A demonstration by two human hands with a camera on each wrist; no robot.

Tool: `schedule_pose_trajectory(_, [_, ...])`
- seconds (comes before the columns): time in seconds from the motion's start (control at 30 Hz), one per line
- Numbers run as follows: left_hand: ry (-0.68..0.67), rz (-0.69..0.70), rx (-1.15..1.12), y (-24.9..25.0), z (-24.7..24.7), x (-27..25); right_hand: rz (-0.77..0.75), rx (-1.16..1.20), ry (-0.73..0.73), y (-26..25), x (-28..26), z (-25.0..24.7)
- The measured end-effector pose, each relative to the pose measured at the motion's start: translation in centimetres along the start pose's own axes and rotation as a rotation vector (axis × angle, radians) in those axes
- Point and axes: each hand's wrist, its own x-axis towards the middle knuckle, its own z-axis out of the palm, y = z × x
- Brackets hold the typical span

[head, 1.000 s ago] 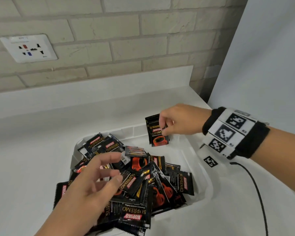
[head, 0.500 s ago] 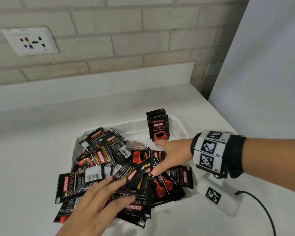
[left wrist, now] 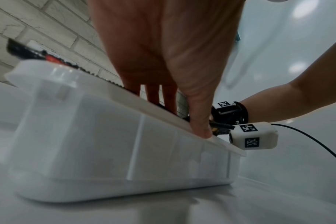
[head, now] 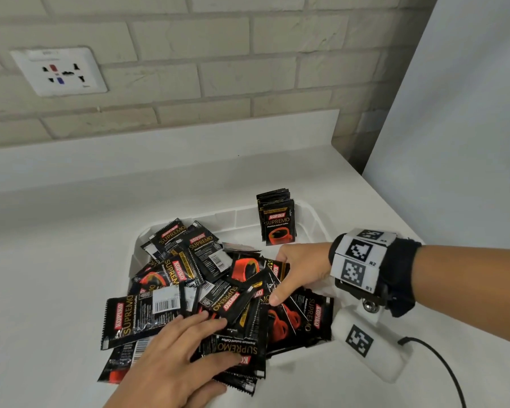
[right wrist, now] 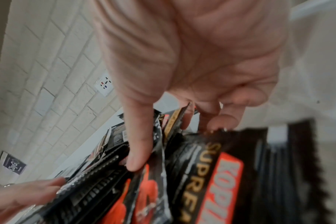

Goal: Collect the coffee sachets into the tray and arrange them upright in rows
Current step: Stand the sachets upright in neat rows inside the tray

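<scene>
Glossy foil, smooth plastic, rough brick

We see black coffee sachets (head: 227, 293) of shiny, crinkled foil with saw-tooth edges, lying in a white tray (left wrist: 109, 136) of smooth, slightly translucent plastic. We note the white counter (head: 56, 260) looks smooth and softly glossy, the pale brick wall (head: 218, 69) matt and rough, and the black wristband (head: 401, 278) seems cloth.

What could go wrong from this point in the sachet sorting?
1. Loose sachets already overhang the tray's near-left edge; the left hand raking the pile may push them onto the counter.
2. The small upright stack leans unsupported at the far wall; the right hand digging nearby could topple it.
</scene>
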Motion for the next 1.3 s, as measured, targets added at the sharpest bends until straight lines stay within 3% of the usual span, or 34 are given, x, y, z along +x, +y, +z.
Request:
schedule_pose_trajectory(0.17, [0.003, 0.010, 0.015, 0.1, 0.1, 0.1, 0.000, 0.066, 0.037, -0.1, 0.1, -0.4])
schedule_pose_trajectory(0.33, [-0.032, 0.008, 0.046, -0.1, 0.2, 0.1, 0.088, 0.216, -0.048, 0.6, -0.4, -1.1])
schedule_pose_trajectory(0.5, [-0.070, 0.000, 0.060, 0.0, -0.4, 0.3, 0.063, 0.306, -0.109, 1.5, -0.5, -1.2])
schedule_pose_trajectory(0.83, [-0.062, -0.080, 0.007, 0.0, -1.6, 1.1, 0.043, 0.173, -0.066, 1.8, -1.9, -2.8])
schedule_pose_trajectory(1.03, [-0.140, -0.095, -0.028, 0.2, -2.4, 1.3, -0.008, 0.085, -0.116, 2.1, -3.6, -4.3])
schedule_pose_trajectory(1.1, [-0.249, -0.077, 0.101, -0.1, -2.2, 1.2, -0.031, 0.054, -0.148, 2.4, -4.3, -4.7])
schedule_pose_trajectory(1.2, [-0.286, -0.062, 0.327, 0.2, -2.3, 0.6, -0.058, 0.016, -0.204, 3.1, -5.3, -4.8])
schedule_pose_trajectory(1.3, [-0.140, -0.154, 0.092, 1.7, -3.8, 1.1, -0.118, 0.013, -0.214, 3.4, -6.2, -4.7])
